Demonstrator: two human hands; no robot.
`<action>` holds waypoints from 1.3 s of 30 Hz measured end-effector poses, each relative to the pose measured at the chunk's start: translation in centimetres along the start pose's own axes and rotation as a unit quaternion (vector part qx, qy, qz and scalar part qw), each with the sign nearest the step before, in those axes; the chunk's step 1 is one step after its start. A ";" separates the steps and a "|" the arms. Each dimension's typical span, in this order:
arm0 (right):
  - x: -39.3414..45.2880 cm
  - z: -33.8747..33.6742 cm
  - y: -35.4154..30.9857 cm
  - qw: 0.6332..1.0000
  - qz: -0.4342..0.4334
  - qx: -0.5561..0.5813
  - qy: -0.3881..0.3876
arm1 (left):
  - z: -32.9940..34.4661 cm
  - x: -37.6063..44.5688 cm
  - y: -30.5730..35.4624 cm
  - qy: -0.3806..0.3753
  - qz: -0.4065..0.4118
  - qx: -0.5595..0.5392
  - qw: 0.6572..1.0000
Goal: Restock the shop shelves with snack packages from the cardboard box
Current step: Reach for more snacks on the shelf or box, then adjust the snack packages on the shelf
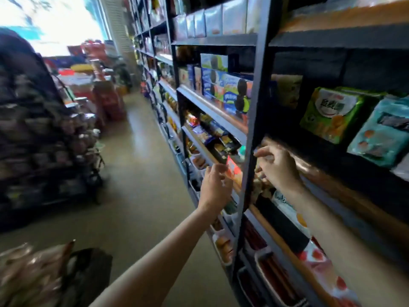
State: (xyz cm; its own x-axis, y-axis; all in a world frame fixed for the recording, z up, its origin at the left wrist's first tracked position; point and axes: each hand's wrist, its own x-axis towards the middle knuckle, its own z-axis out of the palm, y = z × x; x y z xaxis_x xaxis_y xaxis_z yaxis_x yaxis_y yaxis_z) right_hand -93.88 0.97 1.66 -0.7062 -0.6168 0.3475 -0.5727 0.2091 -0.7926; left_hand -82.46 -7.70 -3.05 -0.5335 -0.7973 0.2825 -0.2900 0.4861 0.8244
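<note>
A red-orange snack package (234, 171) sits at the front of a middle shelf (314, 173), partly behind a black shelf upright (247, 151). My left hand (215, 187) pinches the package's left edge from the aisle side. On the other side of the upright, my right hand (277, 168) curls its fingers at the package's right end. The upright hides where they meet. The picture is blurred. No cardboard box shows.
Cookie boxes (230, 91) fill the shelf above, with green and teal packets (332, 116) to the right. Lower shelves hold trays of snacks (223, 247). A dark rack (44, 140) stands across the aisle. Packets and a dark bag (88, 275) lie at bottom left.
</note>
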 end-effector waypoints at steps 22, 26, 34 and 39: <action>-22.3 52.3 -18.8 0.754 0.032 -0.004 -0.656 | -41.9 -19.3 -34.8 0.397 -0.331 0.237 0.823; -24.2 56.6 -21.2 0.728 0.166 0.049 -0.663 | -47.9 -19.4 -36.3 0.384 -0.387 0.340 0.766; -25.7 60.0 -21.7 0.713 0.283 0.096 -0.635 | -49.8 -20.6 -38.4 0.385 -0.489 0.257 0.739; -24.8 59.2 -21.0 0.720 0.310 0.136 -0.605 | -47.6 -19.8 -36.9 0.408 -0.406 0.295 0.763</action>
State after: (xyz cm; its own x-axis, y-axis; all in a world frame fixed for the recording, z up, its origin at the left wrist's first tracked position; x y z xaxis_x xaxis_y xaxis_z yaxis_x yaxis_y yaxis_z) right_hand -39.66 -33.10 -19.96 0.1836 -0.7131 -0.6766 -0.0838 0.6744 -0.7336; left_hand -23.41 -26.91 -15.75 0.6149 -0.7610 0.2069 -0.6969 -0.4015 0.5943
